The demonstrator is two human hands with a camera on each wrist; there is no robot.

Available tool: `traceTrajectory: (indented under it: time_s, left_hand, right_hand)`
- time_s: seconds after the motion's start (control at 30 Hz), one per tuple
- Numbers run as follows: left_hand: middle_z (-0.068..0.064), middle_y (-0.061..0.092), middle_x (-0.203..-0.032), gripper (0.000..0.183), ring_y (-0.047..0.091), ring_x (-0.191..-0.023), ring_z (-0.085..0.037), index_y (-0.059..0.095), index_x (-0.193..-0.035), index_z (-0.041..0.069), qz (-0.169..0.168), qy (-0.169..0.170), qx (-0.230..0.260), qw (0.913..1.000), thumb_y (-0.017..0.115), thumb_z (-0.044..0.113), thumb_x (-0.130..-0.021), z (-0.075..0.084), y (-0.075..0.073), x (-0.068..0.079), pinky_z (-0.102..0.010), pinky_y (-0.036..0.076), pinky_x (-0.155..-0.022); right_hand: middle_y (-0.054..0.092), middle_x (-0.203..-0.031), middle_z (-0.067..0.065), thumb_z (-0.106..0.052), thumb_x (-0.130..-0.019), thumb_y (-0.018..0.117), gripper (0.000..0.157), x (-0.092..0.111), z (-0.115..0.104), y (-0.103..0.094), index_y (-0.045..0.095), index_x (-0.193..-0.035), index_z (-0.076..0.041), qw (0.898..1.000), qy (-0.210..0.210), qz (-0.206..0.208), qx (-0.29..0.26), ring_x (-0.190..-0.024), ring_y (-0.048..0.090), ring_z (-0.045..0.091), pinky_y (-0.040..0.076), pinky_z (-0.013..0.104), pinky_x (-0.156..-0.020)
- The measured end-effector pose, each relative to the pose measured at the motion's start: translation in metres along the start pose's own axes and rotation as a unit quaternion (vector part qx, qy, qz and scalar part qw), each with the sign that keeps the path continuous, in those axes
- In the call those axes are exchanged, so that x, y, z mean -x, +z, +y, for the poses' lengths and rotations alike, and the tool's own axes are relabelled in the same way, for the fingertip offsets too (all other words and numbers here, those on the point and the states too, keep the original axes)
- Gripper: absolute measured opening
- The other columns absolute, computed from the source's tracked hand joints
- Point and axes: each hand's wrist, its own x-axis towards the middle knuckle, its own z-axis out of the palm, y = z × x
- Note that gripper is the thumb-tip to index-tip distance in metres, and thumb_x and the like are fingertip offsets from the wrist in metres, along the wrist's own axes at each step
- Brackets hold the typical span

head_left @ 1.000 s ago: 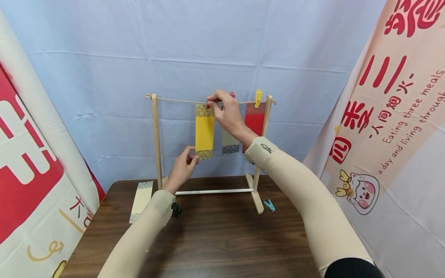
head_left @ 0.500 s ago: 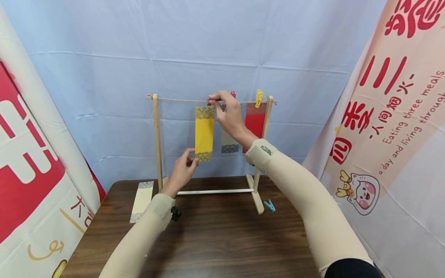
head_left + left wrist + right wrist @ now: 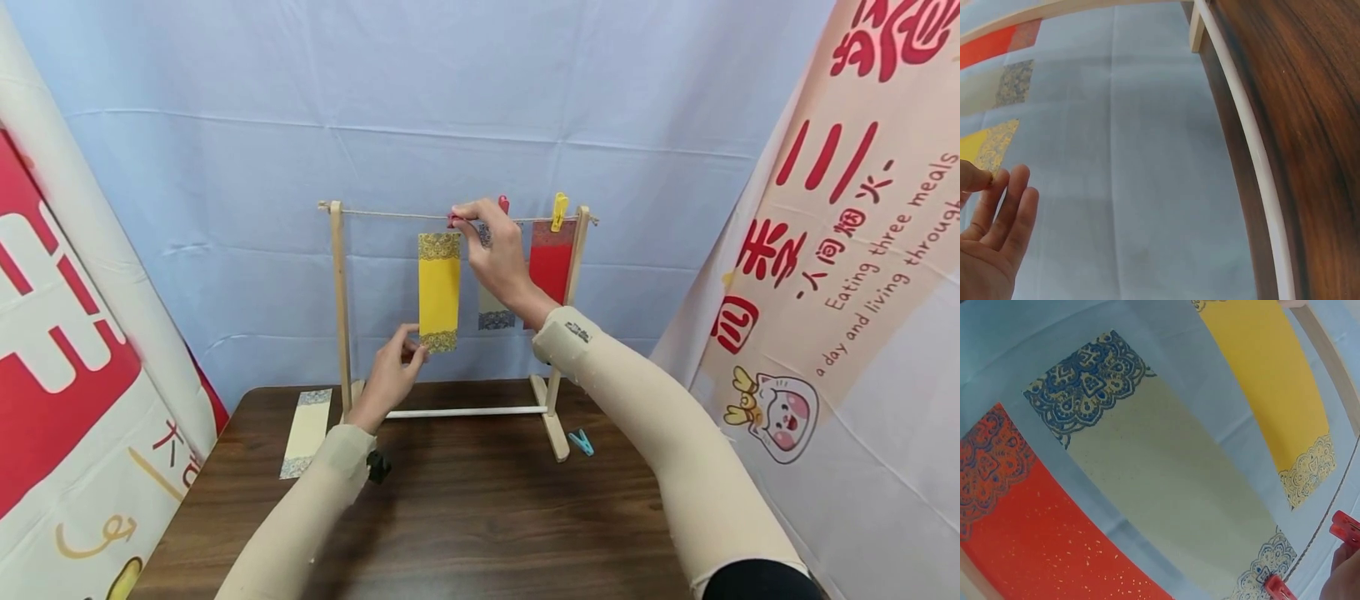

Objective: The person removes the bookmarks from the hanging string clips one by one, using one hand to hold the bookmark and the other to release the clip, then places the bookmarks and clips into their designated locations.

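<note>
My left hand [image 3: 388, 379] pinches a yellow paper card [image 3: 438, 287] with lacy patterned ends by its lower left edge, thumb in front. The card stands upright, its top edge slightly below the rope [image 3: 390, 215]. Up at the rope, my right hand [image 3: 495, 257] grips a red clothespin [image 3: 1345, 529] between thumb and fingers. A gap separates this clothespin from the yellow card in the right wrist view. Partly hidden behind the right hand, a grey-green card [image 3: 1166, 481] hangs from another red clothespin [image 3: 1279, 588]. Beside it hangs a red card [image 3: 550, 262] under a yellow clothespin [image 3: 558, 212].
A wooden frame [image 3: 339, 308] with a white lower bar [image 3: 465, 412] carries the rope above the brown table [image 3: 480, 517]. One cream card [image 3: 307, 429] lies at the table's left. Near the frame's right foot lies a blue clothespin [image 3: 581, 442].
The yellow card has moved down and slightly left, away from the rope and the red clothespin, with my left hand holding it. My right hand stays nearly in place at the rope.
</note>
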Motion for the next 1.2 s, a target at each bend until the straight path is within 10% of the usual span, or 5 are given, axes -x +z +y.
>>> traceTrajectory:
  time_s: [1.2]
  left_hand:
    - [-0.010,0.074,-0.100,0.034,0.075,-0.091,-0.027,0.057,-0.144,0.012,0.006,-0.016,0.009,0.9998,0.064,0.013,-0.110,-0.003,0.005,0.035,-0.046,0.062,-0.085]
  right_hand:
    - [0.068,-0.129,0.021,0.005,-0.096,0.077,0.039,0.052,-0.012,-0.006,0.065,-0.134,0.007,0.999,0.033,0.019,-0.023,-0.118,0.066,0.032,0.054,0.042,-0.109]
